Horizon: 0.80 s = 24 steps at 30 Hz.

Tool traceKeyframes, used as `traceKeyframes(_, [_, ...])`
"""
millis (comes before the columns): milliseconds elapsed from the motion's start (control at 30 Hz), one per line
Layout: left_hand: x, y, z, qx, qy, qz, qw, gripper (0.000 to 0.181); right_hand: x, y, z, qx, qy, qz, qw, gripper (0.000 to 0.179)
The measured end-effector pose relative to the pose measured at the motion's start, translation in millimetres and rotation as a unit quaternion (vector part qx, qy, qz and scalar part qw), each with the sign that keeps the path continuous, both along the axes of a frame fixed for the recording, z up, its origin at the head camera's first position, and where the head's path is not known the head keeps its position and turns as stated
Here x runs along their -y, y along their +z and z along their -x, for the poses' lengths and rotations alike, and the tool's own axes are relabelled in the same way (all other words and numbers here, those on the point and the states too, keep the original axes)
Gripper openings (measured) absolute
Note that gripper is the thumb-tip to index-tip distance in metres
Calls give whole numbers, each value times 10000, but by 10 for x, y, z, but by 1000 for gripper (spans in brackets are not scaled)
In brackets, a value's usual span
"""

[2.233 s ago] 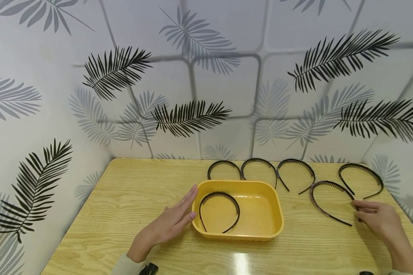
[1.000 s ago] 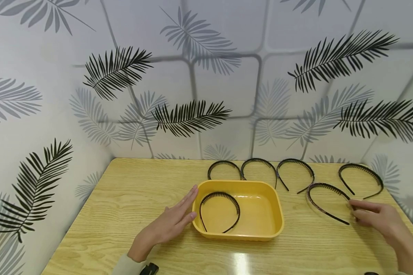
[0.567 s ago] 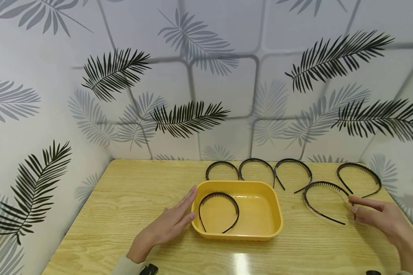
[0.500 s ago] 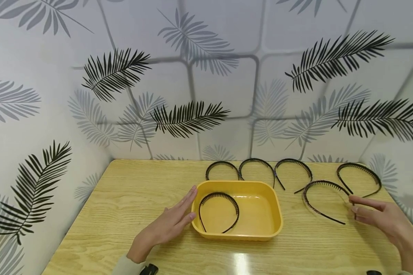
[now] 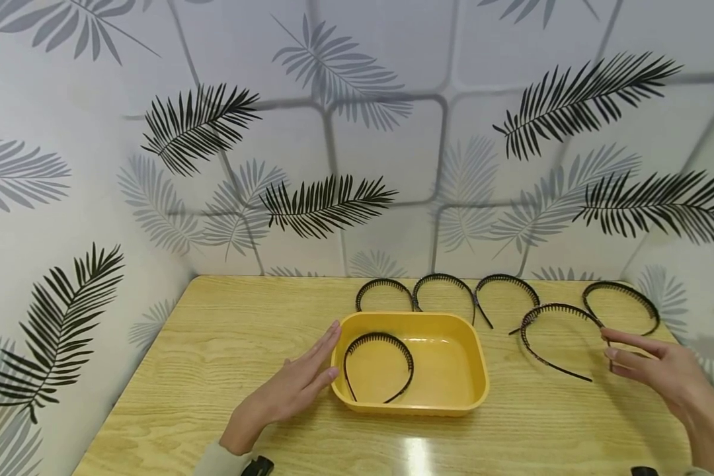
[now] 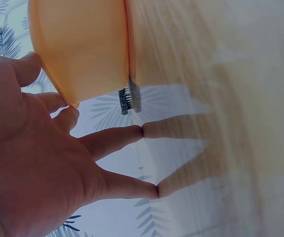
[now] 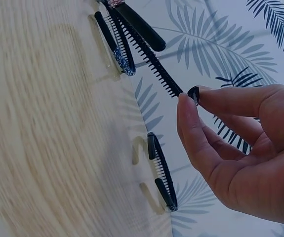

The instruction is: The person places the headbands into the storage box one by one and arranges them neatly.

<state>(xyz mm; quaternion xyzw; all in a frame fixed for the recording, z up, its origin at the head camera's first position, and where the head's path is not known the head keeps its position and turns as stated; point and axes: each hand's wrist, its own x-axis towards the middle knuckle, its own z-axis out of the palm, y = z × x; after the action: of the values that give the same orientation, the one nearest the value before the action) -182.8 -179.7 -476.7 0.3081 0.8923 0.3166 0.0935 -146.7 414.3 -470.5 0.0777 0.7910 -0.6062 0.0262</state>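
The right hand (image 5: 660, 367) is pinching a black toothed headband (image 7: 155, 60) near 1 end, holding it above the bench (image 5: 214, 344), right of the yellow tray (image 5: 446, 377). The left hand (image 5: 294, 387), fingers straight and spread, is touching the tray's left side. Inside, 1 smaller-looking headband (image 5: 379, 336) is resting at the left. 3 more headbands (image 5: 445, 276) are lying behind the tray; another headband (image 5: 621, 286) is lying beyond the right hand.
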Motion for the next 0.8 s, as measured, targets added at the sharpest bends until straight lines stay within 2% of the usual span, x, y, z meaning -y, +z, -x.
traceKeyframes(433, [-1,-5,1,21,-22,-16,10000,67,219,162,-3,-618,2,815,9948,35])
traceKeyframes(600, [-5,5,-6,3,7,0,10000,67,296,161,17,-937,86,1353,9863,35])
traceKeyframes(700, [-3,6,-8,4,18,12,10000,67,345,170,25,-981,206,1781,9789,35])
traceKeyframes(800, [-2,9,-8,30,29,12,10000,67,400,189,30,-964,283,1973,9752,36])
